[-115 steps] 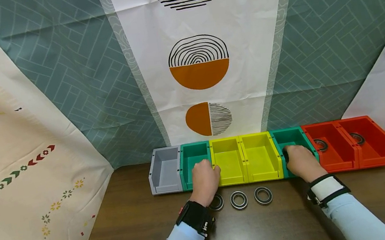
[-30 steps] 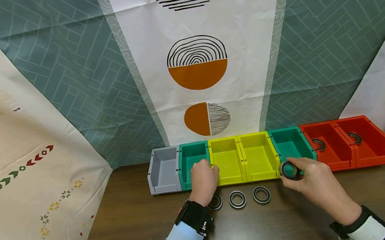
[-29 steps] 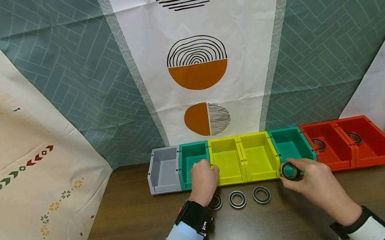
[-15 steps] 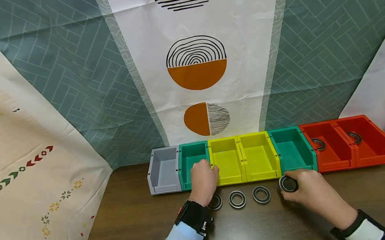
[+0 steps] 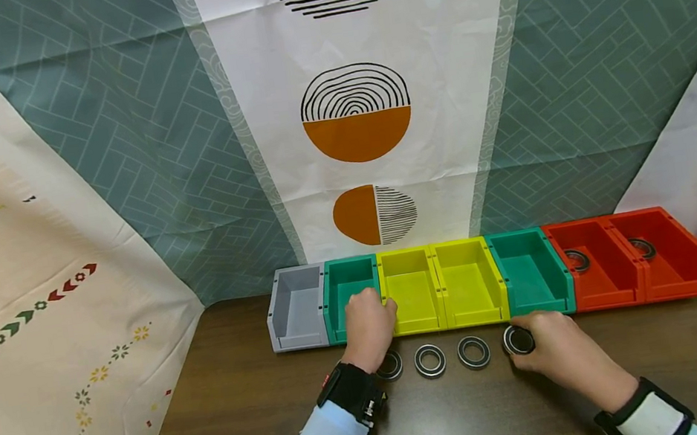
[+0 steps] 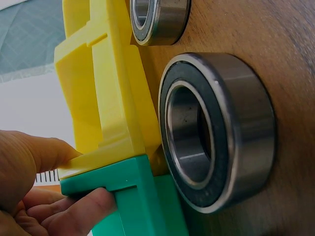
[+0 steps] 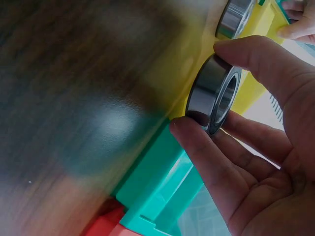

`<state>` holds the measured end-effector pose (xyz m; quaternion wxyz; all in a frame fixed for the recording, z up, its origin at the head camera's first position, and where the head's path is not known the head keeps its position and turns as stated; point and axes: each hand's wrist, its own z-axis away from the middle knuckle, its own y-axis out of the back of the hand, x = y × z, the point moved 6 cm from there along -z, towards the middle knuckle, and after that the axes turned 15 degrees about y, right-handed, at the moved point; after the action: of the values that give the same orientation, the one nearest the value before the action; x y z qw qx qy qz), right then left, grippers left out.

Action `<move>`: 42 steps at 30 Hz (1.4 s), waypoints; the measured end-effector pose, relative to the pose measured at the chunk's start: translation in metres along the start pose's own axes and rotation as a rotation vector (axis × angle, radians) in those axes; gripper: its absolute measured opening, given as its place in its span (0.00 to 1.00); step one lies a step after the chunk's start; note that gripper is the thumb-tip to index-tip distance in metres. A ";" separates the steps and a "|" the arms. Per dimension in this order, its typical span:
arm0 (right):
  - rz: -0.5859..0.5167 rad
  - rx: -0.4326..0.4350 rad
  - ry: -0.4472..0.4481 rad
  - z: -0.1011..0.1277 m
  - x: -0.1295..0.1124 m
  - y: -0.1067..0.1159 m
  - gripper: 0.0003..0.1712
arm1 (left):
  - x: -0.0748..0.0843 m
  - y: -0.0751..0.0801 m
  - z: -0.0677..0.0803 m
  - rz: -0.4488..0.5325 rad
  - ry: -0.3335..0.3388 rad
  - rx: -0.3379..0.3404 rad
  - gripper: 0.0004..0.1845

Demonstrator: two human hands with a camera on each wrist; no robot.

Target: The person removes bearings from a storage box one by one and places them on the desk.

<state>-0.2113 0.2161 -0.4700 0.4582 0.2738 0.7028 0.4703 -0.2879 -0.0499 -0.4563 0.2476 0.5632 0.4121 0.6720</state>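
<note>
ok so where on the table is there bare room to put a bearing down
Bare table lies left of the left hand, and right of the right hand before the red bins. Crowded: the bearing row between the hands, tight against the yellow bins.

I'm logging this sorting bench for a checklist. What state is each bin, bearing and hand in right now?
Grey bin: empty.
Left green bin: left hand grips its front edge.
Two yellow bins: empty.
Right green bin: empty.
Two red bins: one bearing in each.
Three bearings: flat on the table, in a row.
Fourth bearing: pinched by the right hand, at the row's right end.
</note>
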 end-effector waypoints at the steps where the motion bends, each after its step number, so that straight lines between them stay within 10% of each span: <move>1: -0.001 -0.005 -0.004 0.000 0.001 -0.001 0.25 | 0.000 0.000 0.000 0.001 -0.002 0.001 0.14; 34: 0.013 -0.048 -0.017 -0.001 0.006 -0.004 0.26 | 0.001 0.001 0.001 -0.013 0.017 -0.015 0.15; 42: 0.056 0.094 0.030 -0.005 -0.001 0.031 0.24 | 0.001 0.001 0.000 -0.008 0.029 -0.024 0.15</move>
<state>-0.2163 0.2255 -0.4408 0.4210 0.3078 0.7228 0.4535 -0.2877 -0.0497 -0.4554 0.2512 0.5488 0.4099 0.6839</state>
